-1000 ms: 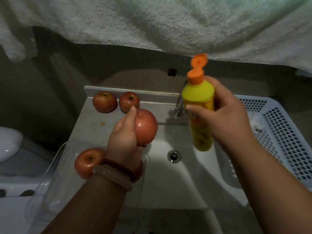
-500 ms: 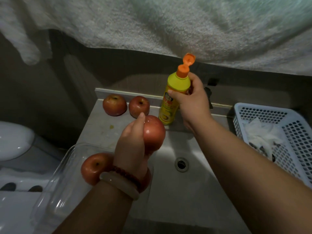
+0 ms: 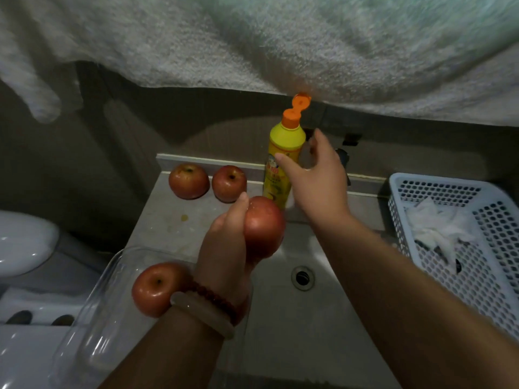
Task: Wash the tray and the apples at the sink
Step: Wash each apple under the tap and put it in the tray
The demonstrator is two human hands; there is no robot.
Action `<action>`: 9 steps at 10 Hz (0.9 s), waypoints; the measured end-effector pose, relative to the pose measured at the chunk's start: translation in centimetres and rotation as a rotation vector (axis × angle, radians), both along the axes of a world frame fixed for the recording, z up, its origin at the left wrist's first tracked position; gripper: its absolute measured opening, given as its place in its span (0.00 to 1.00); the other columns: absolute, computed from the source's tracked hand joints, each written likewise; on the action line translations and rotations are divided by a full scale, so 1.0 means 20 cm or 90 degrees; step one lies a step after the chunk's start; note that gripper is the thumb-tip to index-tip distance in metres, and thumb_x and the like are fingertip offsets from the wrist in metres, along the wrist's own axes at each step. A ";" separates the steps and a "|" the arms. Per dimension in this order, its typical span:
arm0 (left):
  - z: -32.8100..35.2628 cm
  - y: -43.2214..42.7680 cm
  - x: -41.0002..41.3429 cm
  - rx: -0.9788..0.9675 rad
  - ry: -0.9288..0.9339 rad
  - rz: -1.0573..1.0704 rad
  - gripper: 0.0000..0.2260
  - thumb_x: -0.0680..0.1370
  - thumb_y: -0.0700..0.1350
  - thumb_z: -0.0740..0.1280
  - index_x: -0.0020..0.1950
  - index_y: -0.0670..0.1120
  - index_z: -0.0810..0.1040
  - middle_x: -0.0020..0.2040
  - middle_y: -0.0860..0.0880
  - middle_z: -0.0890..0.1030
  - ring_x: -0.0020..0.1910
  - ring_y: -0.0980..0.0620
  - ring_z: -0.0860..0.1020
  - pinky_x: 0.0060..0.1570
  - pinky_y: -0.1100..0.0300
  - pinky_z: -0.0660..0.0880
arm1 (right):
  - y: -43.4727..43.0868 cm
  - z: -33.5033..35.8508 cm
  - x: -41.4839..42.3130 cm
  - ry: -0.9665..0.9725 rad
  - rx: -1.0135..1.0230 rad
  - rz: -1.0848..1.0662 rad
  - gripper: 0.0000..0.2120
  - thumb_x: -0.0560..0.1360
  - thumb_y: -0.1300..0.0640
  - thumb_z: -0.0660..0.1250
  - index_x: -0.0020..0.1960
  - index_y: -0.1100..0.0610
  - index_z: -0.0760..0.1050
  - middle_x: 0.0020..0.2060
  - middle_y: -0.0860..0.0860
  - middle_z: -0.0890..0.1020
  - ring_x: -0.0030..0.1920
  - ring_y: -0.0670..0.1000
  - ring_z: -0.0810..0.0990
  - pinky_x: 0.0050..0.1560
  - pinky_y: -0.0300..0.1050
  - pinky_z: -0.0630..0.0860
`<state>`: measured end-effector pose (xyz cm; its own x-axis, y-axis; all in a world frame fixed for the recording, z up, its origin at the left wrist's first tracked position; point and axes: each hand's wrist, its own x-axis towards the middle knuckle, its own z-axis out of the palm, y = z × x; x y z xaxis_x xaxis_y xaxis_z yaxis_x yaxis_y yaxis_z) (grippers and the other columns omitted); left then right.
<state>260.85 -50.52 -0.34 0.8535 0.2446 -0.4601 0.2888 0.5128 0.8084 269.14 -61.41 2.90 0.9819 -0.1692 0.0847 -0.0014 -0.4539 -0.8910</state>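
My left hand [image 3: 227,242] grips a red apple [image 3: 264,228] above the left part of the white sink [image 3: 280,318]. A clear glass tray [image 3: 92,310] sits on the sink's left edge with another apple [image 3: 156,289] in it, partly behind my wrist. Two more apples [image 3: 188,181] [image 3: 229,183] lie on the back ledge. A yellow soap bottle [image 3: 282,161] with its orange cap flipped up stands on the ledge. My right hand [image 3: 317,175] hovers just right of the bottle, fingers spread and off it.
A white perforated basket [image 3: 483,279] with crumpled paper sits right of the sink. The tap [image 3: 344,161] is mostly hidden behind my right hand. A pale towel [image 3: 280,43] hangs across the top. A toilet [image 3: 22,242] stands at the left.
My right hand carried the soap bottle from over the sink to the back ledge, stood it there and let go. My left hand kept holding the apple.
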 end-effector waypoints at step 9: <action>0.20 -0.43 -0.16 0.236 -0.287 -0.106 0.10 0.82 0.49 0.56 0.54 0.54 0.77 0.50 0.56 0.80 0.48 0.60 0.80 0.36 0.66 0.79 | -0.34 0.14 -0.63 0.154 0.514 0.145 0.26 0.69 0.57 0.75 0.62 0.39 0.72 0.57 0.46 0.76 0.54 0.51 0.81 0.49 0.45 0.82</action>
<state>257.64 -59.07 3.62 0.9851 0.1653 0.0467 -0.0720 0.1509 0.9859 256.56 -68.30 5.67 0.9746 0.1151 -0.1922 -0.2187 0.3032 -0.9275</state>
